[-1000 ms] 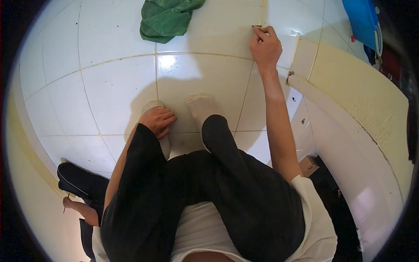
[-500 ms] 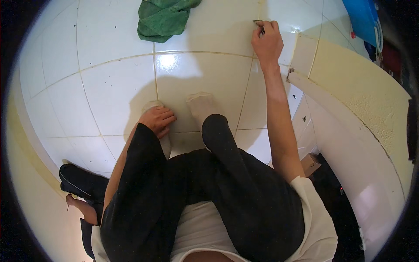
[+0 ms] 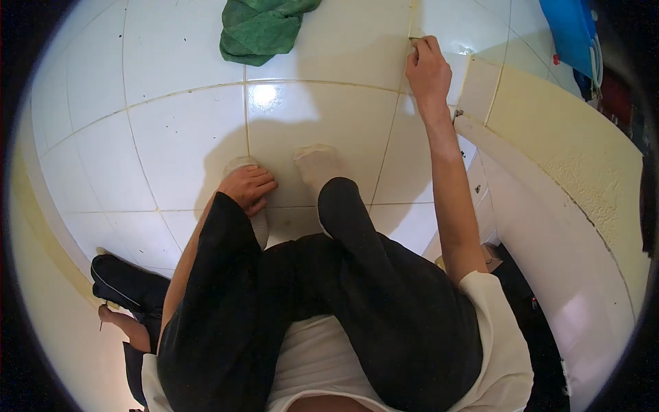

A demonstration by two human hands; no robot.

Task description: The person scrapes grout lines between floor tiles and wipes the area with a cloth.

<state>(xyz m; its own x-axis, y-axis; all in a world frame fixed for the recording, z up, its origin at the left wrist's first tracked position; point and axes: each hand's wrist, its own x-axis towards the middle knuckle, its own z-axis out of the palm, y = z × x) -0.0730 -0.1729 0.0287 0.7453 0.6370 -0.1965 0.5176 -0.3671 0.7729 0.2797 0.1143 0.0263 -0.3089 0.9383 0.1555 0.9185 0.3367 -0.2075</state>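
Stretched far forward on the right, my right hand (image 3: 430, 77) pinches a small thin dark pointed piece (image 3: 414, 41). Its kind is hard to make out, as my fingers cover most of it. The tip is at a yellowish grout line (image 3: 411, 17) between white floor tiles (image 3: 350, 51). My left hand (image 3: 248, 187) lies over my left foot, its fingers loosely extended and holding nothing. A white sock (image 3: 240, 163) shows past that hand, and my other socked foot (image 3: 318, 163) stands to its right. A crumpled green cloth (image 3: 262, 34) lies on the tiles ahead.
A raised cream ledge (image 3: 549, 130) curves along the right. Blue material (image 3: 567, 38) is at the far right. A small brown box (image 3: 491, 256) sits beside my right elbow. Another person's dark-clothed limb (image 3: 123, 280) and bare hand (image 3: 127, 325) appear at the lower left.
My right hand has shifted slightly right and nearer, and the dark piece's tip has come to the grout line, with less of it showing. My left hand stays put.
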